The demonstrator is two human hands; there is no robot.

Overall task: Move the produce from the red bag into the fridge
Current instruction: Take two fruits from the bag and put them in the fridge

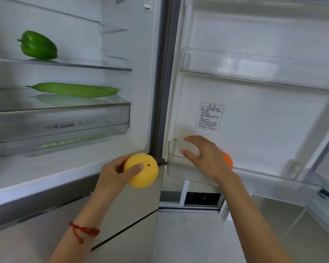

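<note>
While Chinese label blurs (illegible), left hand clasps yellow fruit.

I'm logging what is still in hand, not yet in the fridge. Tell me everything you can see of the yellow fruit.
The yellow fruit is round, smooth and matte, evenly yellow, with one small dark red dot on its near side. It looks whole and unbruised. The left hand holds it from the left, thumb across its front, in front of the fridge's lower edge beside the door hinge. It rests on no shelf; nothing else touches it.

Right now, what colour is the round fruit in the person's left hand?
Yellow, with one small dark spot. The head view shows the round fruit gripped in the left hand.
</note>
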